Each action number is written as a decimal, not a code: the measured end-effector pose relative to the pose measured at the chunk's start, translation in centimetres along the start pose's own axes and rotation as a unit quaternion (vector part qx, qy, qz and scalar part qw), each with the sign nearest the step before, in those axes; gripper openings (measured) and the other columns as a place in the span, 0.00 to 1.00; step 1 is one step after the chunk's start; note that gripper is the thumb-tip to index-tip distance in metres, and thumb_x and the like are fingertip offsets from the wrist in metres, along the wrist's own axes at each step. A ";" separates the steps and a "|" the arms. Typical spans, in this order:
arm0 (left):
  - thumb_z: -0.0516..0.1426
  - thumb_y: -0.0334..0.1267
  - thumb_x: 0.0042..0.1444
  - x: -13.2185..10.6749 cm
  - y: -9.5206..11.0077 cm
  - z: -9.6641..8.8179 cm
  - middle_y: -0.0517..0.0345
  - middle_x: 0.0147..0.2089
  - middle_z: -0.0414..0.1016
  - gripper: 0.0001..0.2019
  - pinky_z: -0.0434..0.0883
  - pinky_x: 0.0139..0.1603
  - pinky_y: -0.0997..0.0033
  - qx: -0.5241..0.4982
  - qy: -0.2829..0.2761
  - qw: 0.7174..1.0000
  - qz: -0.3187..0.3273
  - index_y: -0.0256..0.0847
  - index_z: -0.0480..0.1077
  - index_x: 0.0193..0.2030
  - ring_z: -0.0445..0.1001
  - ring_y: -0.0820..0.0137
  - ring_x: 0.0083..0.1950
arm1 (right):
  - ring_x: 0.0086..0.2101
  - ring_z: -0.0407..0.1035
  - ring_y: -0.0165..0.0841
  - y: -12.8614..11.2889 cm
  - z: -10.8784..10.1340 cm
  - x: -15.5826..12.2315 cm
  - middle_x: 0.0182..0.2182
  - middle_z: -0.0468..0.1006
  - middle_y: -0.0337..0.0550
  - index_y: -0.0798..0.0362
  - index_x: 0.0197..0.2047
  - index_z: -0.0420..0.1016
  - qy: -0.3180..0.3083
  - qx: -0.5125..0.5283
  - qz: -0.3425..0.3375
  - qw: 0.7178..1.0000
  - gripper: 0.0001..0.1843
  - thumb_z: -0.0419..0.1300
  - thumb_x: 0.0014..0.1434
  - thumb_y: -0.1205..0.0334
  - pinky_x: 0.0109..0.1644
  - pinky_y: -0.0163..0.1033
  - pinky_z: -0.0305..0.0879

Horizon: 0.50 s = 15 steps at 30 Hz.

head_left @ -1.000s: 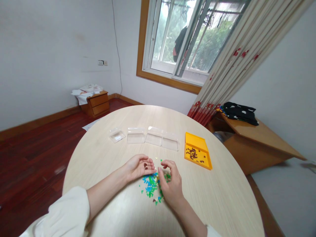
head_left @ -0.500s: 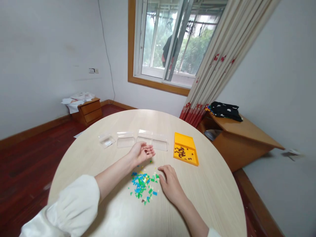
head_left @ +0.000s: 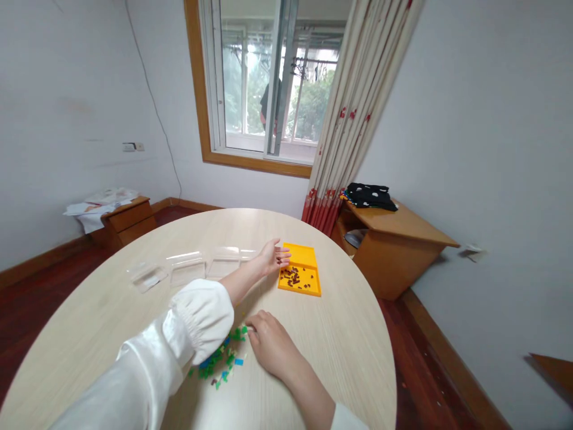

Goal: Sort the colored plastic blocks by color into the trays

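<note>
My left hand (head_left: pixel 271 259) is palm up at the left edge of the yellow box (head_left: pixel 299 293). Its fingers are stretched out, and a few small dark brown pieces (head_left: pixel 279 260) rest on them. More brown pieces (head_left: pixel 293 277) lie scattered in the box's near half. My right hand (head_left: pixel 272 343) rests on the table, loosely curled, thumb and forefinger a little apart, with nothing visible in it. Beside its fingertips lies a pile of small green and blue toy bricks (head_left: pixel 219 360), partly hidden by my left sleeve. One brown piece (head_left: pixel 213 382) sits at the pile's near edge.
Several clear plastic boxes (head_left: pixel 187 263) stand in a row on the round table (head_left: pixel 353 334), left of the yellow box. My left forearm covers part of the rightmost one. A wooden cabinet (head_left: pixel 403 230) with black cloth on top is beyond the table, near the curtain.
My left hand has moved right, from in front of the clear boxes to the yellow box, carrying the brown pieces. My right hand stays by the pile. The view has turned right.
</note>
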<state>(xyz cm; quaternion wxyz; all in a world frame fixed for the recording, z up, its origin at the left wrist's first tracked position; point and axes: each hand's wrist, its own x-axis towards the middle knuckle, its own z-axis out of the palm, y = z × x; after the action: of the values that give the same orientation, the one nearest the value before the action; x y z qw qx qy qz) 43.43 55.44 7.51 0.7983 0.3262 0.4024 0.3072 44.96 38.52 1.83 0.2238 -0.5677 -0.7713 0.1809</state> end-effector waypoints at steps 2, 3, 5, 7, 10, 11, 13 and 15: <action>0.43 0.47 0.57 0.3 -0.4 0.2 0.53 0.25 0.67 0.16 0.63 0.23 0.75 0.015 0.001 1.000 0.001 0.35 0.62 0.34 0.65 0.72 0.22 | 0.40 0.67 0.36 0.1 -0.3 -0.1 0.36 0.74 0.48 0.56 0.39 0.73 -0.007 -0.004 0.007 1.000 0.13 0.49 0.57 0.71 0.45 0.37 0.61; 0.43 0.47 0.57 0.4 -0.6 0.3 0.52 0.26 0.68 0.16 0.63 0.24 0.75 0.023 0.000 1.000 0.004 0.36 0.62 0.34 0.66 0.72 0.23 | 0.40 0.68 0.36 0.2 -0.4 -0.1 0.35 0.74 0.48 0.56 0.39 0.73 -0.009 -0.007 0.010 1.000 0.13 0.49 0.57 0.71 0.45 0.37 0.61; 0.43 0.49 0.57 0.6 -0.9 0.4 0.51 0.28 0.70 0.17 0.62 0.26 0.74 0.040 -0.010 0.999 0.012 0.37 0.61 0.33 0.68 0.71 0.25 | 0.40 0.68 0.36 0.3 -0.6 -0.1 0.35 0.75 0.49 0.56 0.39 0.74 -0.011 -0.014 0.013 1.000 0.13 0.49 0.57 0.71 0.44 0.36 0.61; 0.42 0.49 0.58 0.7 -1.1 0.4 0.50 0.30 0.72 0.17 0.61 0.28 0.74 0.050 -0.027 0.998 0.020 0.37 0.61 0.32 0.70 0.70 0.28 | 0.40 0.69 0.36 0.2 -0.7 -0.2 0.35 0.75 0.49 0.57 0.38 0.74 -0.014 -0.019 0.012 1.000 0.13 0.49 0.57 0.71 0.43 0.36 0.61; 0.42 0.47 0.58 0.8 -1.1 0.4 0.49 0.32 0.74 0.15 0.59 0.30 0.74 0.053 -0.048 0.997 0.026 0.38 0.61 0.32 0.70 0.70 0.30 | 0.40 0.69 0.36 0.1 -0.9 -0.2 0.35 0.75 0.49 0.57 0.38 0.74 -0.017 -0.023 0.015 0.999 0.13 0.48 0.57 0.71 0.43 0.36 0.61; 0.42 0.47 0.59 0.8 -1.1 0.4 0.49 0.33 0.74 0.15 0.59 0.31 0.74 0.054 -0.053 0.997 0.029 0.38 0.61 0.32 0.70 0.70 0.30 | 0.40 0.69 0.36 0.1 -0.9 -0.2 0.35 0.76 0.49 0.56 0.38 0.74 -0.018 -0.023 0.017 0.999 0.13 0.48 0.57 0.70 0.43 0.35 0.61; 0.42 0.46 0.59 0.6 -1.1 0.4 0.49 0.34 0.75 0.15 0.60 0.36 0.72 0.057 -0.060 0.996 0.036 0.38 0.61 0.31 0.71 0.70 0.32 | 0.40 0.69 0.36 0.0 -1.0 -0.2 0.35 0.76 0.48 0.56 0.38 0.74 -0.019 -0.023 0.019 0.999 0.13 0.48 0.58 0.70 0.43 0.35 0.61; 0.42 0.45 0.60 0.3 -1.0 0.5 0.49 0.34 0.76 0.15 0.60 0.41 0.70 0.066 -0.060 0.995 0.041 0.38 0.61 0.31 0.71 0.70 0.34 | 0.40 0.69 0.35 0.1 -1.0 -0.1 0.35 0.76 0.48 0.56 0.38 0.74 -0.023 -0.024 0.019 0.999 0.13 0.48 0.58 0.69 0.43 0.34 0.60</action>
<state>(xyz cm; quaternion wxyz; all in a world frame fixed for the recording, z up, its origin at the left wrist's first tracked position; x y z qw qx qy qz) 44.17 54.90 6.83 0.7845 0.4127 0.3592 0.2920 45.59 38.44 2.64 0.1887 -0.5831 -0.7696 0.1791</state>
